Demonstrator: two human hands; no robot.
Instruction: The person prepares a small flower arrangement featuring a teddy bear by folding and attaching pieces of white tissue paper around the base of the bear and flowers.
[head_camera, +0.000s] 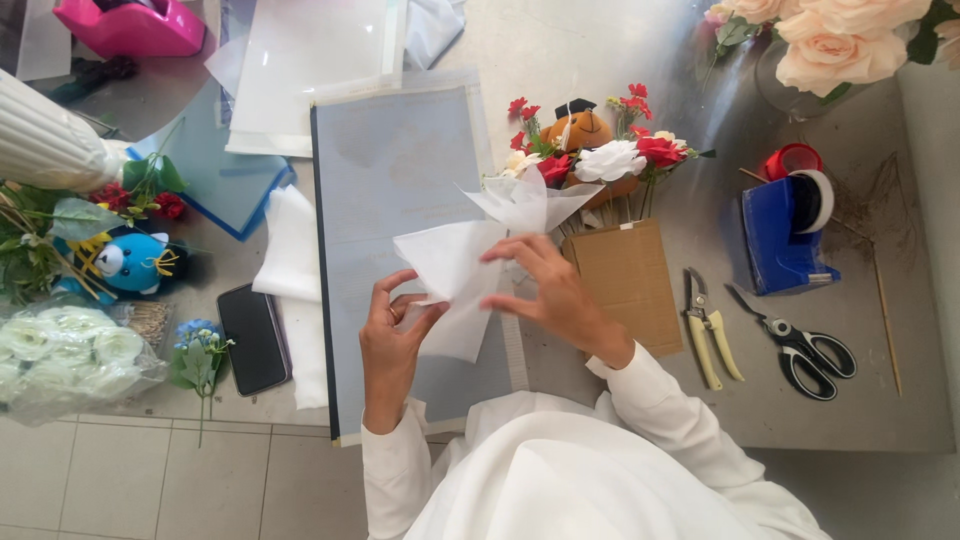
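Note:
My left hand (392, 335) and my right hand (548, 290) both hold a sheet of thin white tissue paper (455, 268) above a grey cutting mat (390, 200). The left hand pinches its lower left edge; the right hand's fingers press on its right side, where the paper is folded and flares upward. Just behind the paper lies a small bouquet (600, 150) with a brown graduation bear, red and white flowers, its stems resting on a brown cardboard piece (630, 280).
Pruning shears (712, 330), black scissors (805, 350) and a blue tape dispenser (785, 225) lie to the right. A black phone (253, 338), white cloth (292, 250), a blue plush toy (135, 262) and white flowers (70, 345) sit left. Pink roses (830, 40) stand far right.

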